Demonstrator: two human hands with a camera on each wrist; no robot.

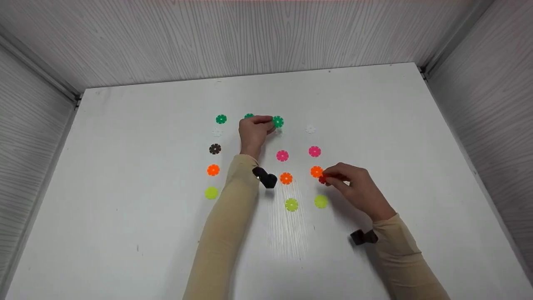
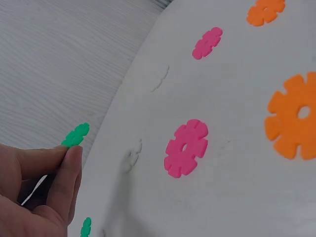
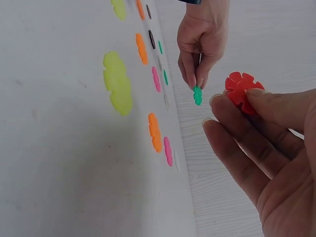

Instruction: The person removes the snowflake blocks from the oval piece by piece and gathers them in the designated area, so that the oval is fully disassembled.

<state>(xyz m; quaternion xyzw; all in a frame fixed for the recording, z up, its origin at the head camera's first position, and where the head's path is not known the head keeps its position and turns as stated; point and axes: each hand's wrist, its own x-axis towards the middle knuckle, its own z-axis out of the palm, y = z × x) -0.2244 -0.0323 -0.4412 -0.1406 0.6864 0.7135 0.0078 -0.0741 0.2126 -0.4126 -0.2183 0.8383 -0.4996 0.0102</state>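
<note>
Between thumb and fingertips, my left hand pinches a green notched plastic disc above the far part of the layout, near a white disc on the table. In the left wrist view that green disc tilts up off the surface, clear of the pink disc. My right hand pinches a red snowflake disc by its edge, lifted over the right side next to an orange disc. A second green disc is partly hidden behind the left hand.
Discs lie in rough rows on the white table: green, white, dark brown, pink, orange, yellow-green. The left forearm covers part of the middle. A wood-grain wall stands behind the table.
</note>
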